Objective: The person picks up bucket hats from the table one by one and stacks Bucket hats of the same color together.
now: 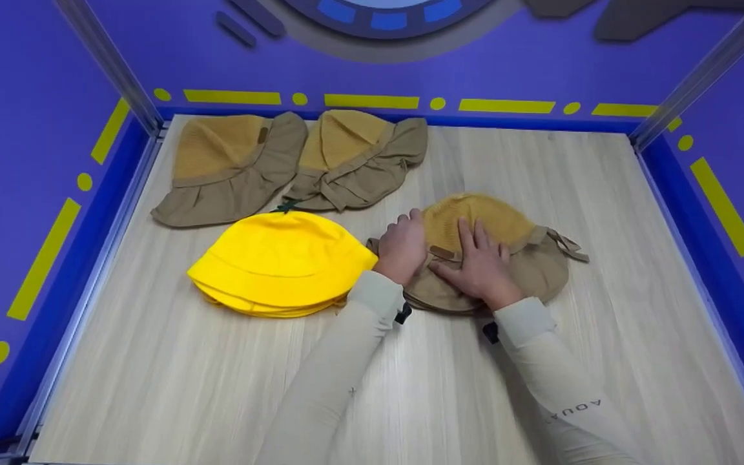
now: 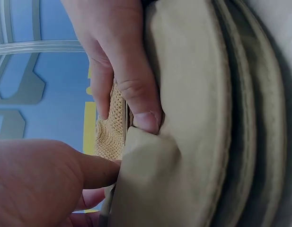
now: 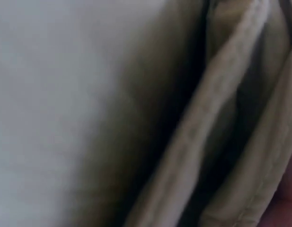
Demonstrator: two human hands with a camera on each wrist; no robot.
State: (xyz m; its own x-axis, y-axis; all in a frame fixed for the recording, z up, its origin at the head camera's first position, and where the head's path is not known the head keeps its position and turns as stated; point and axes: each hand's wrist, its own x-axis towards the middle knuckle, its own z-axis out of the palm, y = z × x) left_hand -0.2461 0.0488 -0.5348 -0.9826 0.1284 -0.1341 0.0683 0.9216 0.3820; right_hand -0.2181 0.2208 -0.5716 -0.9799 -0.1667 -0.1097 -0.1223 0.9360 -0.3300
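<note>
On the right half of the table lies a tan sun hat (image 1: 475, 213) with a mesh crown and a wide fabric brim. Several brim layers (image 2: 250, 113) are stacked at its near edge in the left wrist view. My left hand (image 1: 404, 248) grips the hat's left side, the thumb (image 2: 101, 171) over the brim and the fingers partly hidden behind. My right hand (image 1: 480, 268) presses on the front with spread fingers across the crown, its thumb (image 2: 145, 111) pushing into the brim. Blurred brim folds (image 3: 198, 127) fill much of the right wrist view.
A yellow bucket hat (image 1: 285, 258), with more yellow brim layers beneath, lies left of my left hand. Behind it are two tan mesh hats, one at the far left (image 1: 230, 161) and one beside it (image 1: 352, 155). Blue panels (image 1: 385, 77) wall the table.
</note>
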